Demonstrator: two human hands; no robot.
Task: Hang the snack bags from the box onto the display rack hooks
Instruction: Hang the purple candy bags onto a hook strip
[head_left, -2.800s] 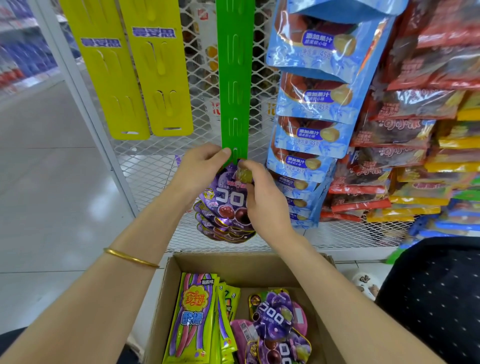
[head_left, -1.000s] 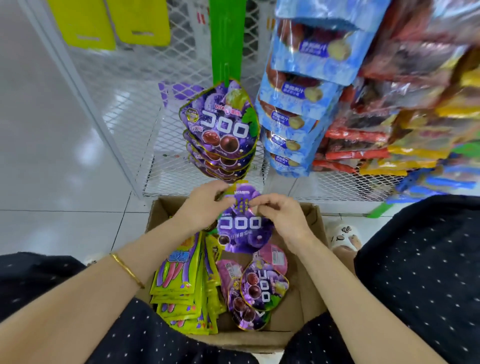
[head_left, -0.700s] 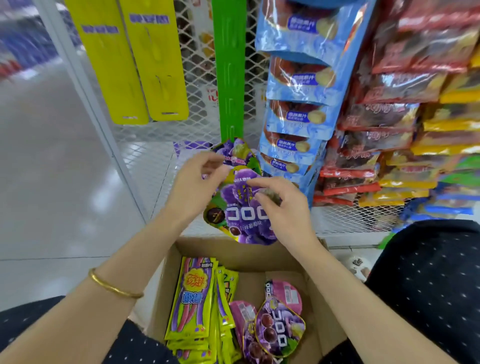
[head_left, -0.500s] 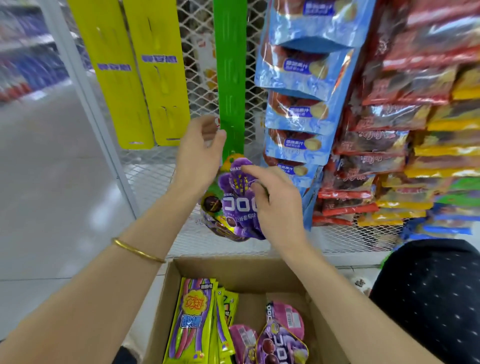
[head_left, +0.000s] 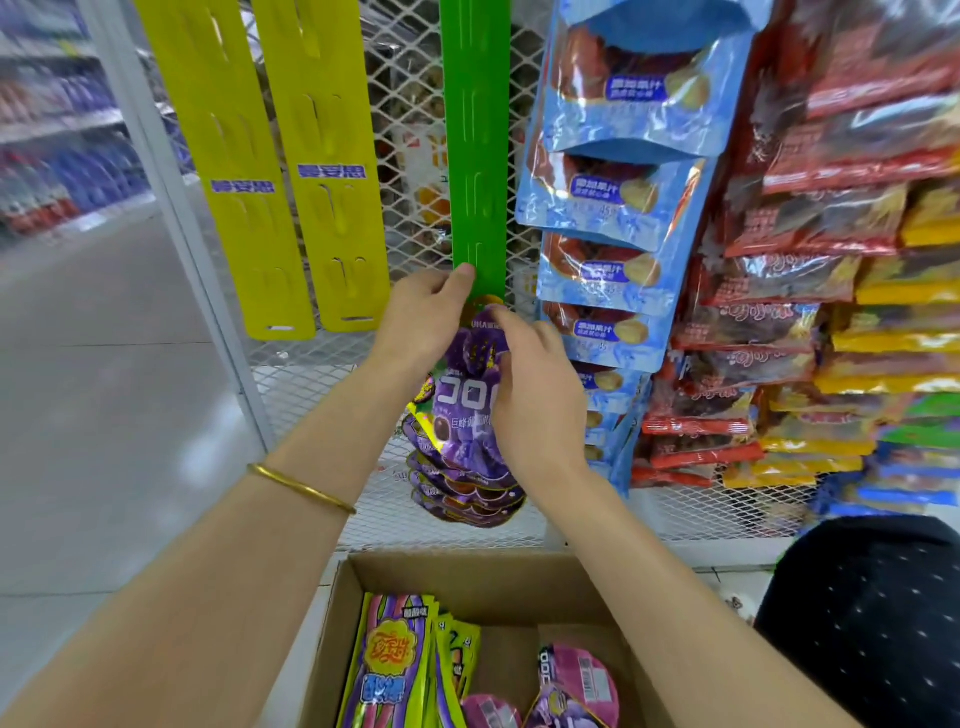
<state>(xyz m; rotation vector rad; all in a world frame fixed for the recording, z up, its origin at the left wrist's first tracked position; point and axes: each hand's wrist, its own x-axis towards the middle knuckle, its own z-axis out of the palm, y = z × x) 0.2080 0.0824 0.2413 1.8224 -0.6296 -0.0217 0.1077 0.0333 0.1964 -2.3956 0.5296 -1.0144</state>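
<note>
Glossy purple rounded foil snack pouch sits at the lower end of the flat green slotted plastic strip; my right hand pinches its crinkled top, my left hand pinches the strip

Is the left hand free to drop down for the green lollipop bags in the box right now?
Probably not yet: the left hand grips the green strip while the right hand holds a purple bag there. The box below is open, its lollipop bags uncovered.
</note>
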